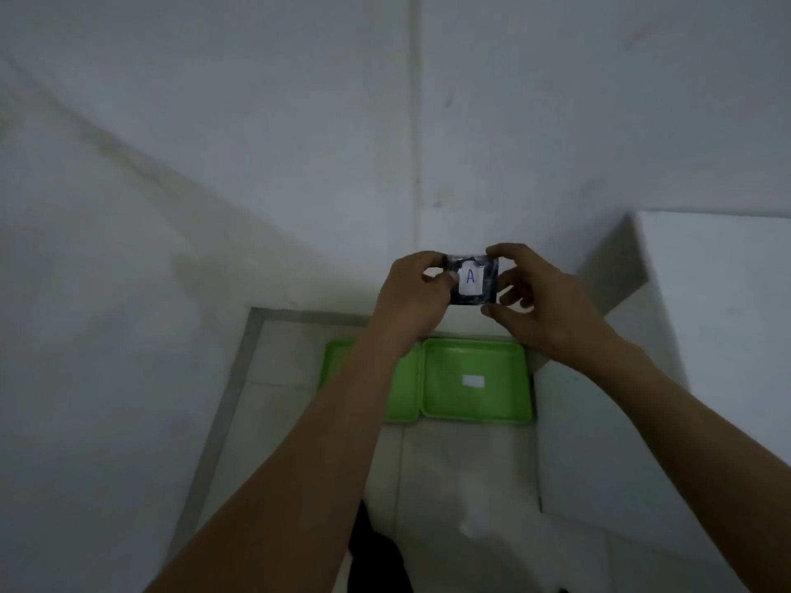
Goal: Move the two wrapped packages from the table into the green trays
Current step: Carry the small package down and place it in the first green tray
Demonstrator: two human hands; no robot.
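Aloft above the two green trays point(475, 404), the dark wrapped package point(472, 279) labelled "A" is pinched at opposite edges by left hand point(417, 293) and right hand point(535, 297) fingers; apparently light, film slippery.

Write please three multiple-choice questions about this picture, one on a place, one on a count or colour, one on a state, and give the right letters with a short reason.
1. Where is the wrapped package?
A. held up in the air above the trays
B. lying in the right tray
C. lying on the floor beside the trays

2. How many green trays are visible?
A. one
B. two
C. four

3. How is the package held?
A. by the left hand alone
B. by the right hand alone
C. between both hands

Answers:
1 A: the package, with a label marked "A", is lifted above the trays, not resting in them.
2 B: the left tray and the right tray lie side by side.
3 C: the left hand and the right hand each grip one side with the fingers.
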